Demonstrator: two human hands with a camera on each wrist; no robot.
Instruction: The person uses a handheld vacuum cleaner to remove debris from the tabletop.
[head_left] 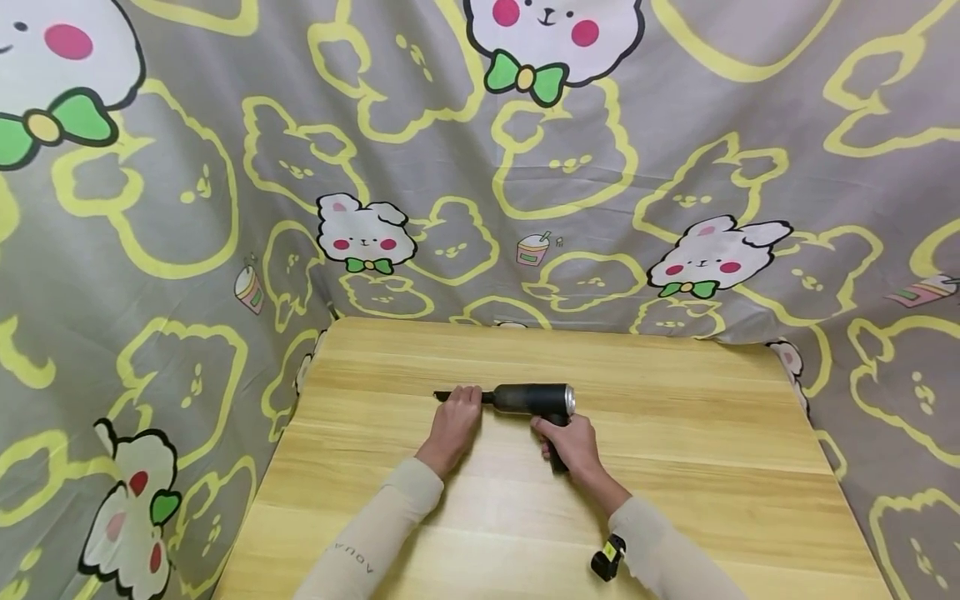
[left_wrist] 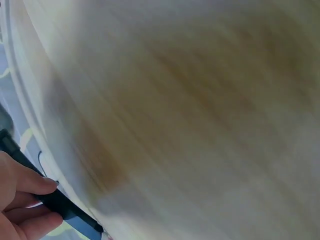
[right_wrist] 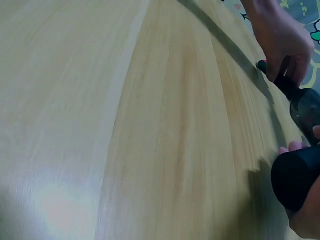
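A black handheld vacuum cleaner [head_left: 528,398] with a silver-rimmed back end is held sideways over the wooden table. My left hand [head_left: 453,425] grips its slim nozzle [left_wrist: 75,216], the tip of which sticks out to the left. Thumb and fingers wrap that nozzle in the left wrist view. On the other side, my right hand [head_left: 576,443] holds the handle [head_left: 558,458], which points down from the body. In the right wrist view the dark see-through dust cup [right_wrist: 306,111] lies between the two hands, and part of the right hand is cut off by the frame.
The light wooden table [head_left: 712,467] spreads beneath both arms. A grey curtain [head_left: 442,167] with yellow outlines and cartoon animals hangs behind it and along both sides. A small black and yellow device [head_left: 607,557] sits at the right wrist.
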